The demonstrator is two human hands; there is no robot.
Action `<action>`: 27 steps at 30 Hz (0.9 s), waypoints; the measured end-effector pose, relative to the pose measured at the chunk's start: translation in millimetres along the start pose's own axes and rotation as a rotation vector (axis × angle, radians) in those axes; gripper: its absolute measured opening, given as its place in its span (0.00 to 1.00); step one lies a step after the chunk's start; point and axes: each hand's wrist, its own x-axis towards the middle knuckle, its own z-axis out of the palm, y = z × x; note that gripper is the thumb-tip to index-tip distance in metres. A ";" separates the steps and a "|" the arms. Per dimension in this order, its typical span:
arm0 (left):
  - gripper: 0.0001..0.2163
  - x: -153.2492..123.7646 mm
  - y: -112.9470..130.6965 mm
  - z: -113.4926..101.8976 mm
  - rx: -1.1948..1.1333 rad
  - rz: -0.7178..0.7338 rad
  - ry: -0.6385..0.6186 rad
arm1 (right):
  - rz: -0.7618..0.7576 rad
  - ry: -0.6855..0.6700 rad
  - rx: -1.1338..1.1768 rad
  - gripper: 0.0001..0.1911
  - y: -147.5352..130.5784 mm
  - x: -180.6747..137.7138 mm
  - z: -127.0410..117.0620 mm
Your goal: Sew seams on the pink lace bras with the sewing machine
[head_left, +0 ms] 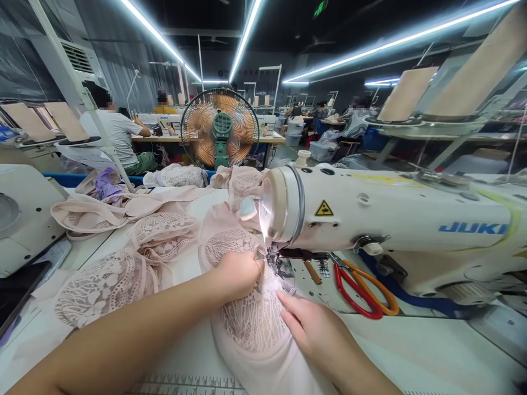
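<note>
A pale pink lace bra piece (251, 323) lies under the needle of a white JUKI sewing machine (395, 219). My left hand (239, 273) is closed, pinching the fabric just left of the presser foot (280, 267). My right hand (307, 323) lies flat on the fabric in front of the foot, fingers pressing the lace down. More pink lace cups (164, 230) trail away to the left across the white table (411, 351).
Red and orange scissors (362, 291) lie under the machine arm, to the right of the needle. Another machine (24, 219) stands at the left. A standing fan (220, 129) and seated workers (119, 134) are behind. Thread cones (407, 93) stand on the right.
</note>
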 end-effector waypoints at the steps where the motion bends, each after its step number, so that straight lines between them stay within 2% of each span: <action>1: 0.18 2.0 -1.6 0.0 0.001 -0.002 0.008 | 0.005 0.007 -0.010 0.22 -0.9 1.3 -1.1; 7: 0.23 12.8 -12.8 -3.7 0.002 -0.028 0.004 | 0.071 0.013 -0.126 0.21 -10.2 12.4 -5.6; 15: 0.18 21.9 -27.6 -9.8 -0.009 -0.052 0.080 | 0.088 -0.015 -0.247 0.18 -17.8 11.9 -11.3; 18: 0.19 10.0 -23.3 -15.7 0.007 -0.068 0.164 | 0.053 -0.024 -0.247 0.17 -10.9 1.7 -10.2; 21: 0.17 -17.9 -8.2 -17.3 -0.002 0.013 0.228 | -0.017 -0.022 -0.215 0.16 -1.5 -7.7 -7.1; 23: 0.14 -40.1 3.7 -14.3 -0.054 0.051 0.189 | -0.054 -0.023 -0.187 0.17 3.6 -10.7 -5.6; 24: 0.16 -49.9 8.4 -12.2 -0.081 0.033 0.139 | -0.070 -0.025 -0.176 0.17 5.4 -11.1 -5.5; 27: 0.34 -67.7 13.1 -7.4 -0.129 -0.117 -0.066 | -0.101 -0.022 -0.162 0.19 6.6 -9.3 -8.7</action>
